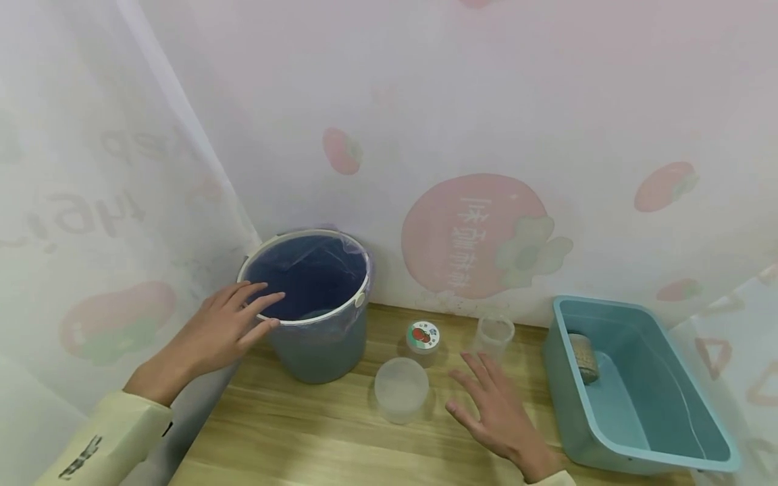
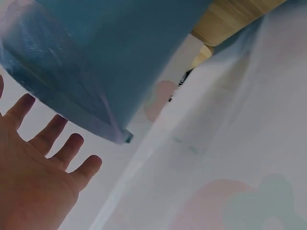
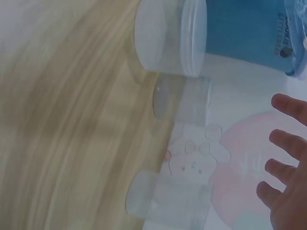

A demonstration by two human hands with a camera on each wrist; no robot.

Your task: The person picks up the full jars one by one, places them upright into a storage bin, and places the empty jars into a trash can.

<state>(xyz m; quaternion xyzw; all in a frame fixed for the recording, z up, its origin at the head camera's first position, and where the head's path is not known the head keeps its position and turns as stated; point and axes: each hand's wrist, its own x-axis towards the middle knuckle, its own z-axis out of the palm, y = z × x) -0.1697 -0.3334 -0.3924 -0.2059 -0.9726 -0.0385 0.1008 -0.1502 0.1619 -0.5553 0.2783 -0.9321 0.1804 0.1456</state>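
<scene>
My left hand (image 1: 221,331) hovers at the left rim of a blue bucket (image 1: 322,354) lined with a thin plastic bag, its fingers spread and holding nothing. The left wrist view shows that hand (image 2: 41,175) beside the bucket's rim; whether they touch I cannot tell. Over the table, my right hand (image 1: 498,412) is spread with nothing in it. To its left stands a round frosted tub (image 1: 401,388). Behind that tub is a small jar (image 1: 423,336) with a tomato picture on top. A clear plastic cup (image 1: 494,332) stands just beyond the right fingertips.
On the right side is a rectangular blue-green basin (image 1: 638,432), with a beige cylindrical thing (image 1: 582,358) inside against its left wall. A white curtain (image 1: 377,101) with tomato prints hangs behind the wooden table (image 1: 286,432) and down the left side.
</scene>
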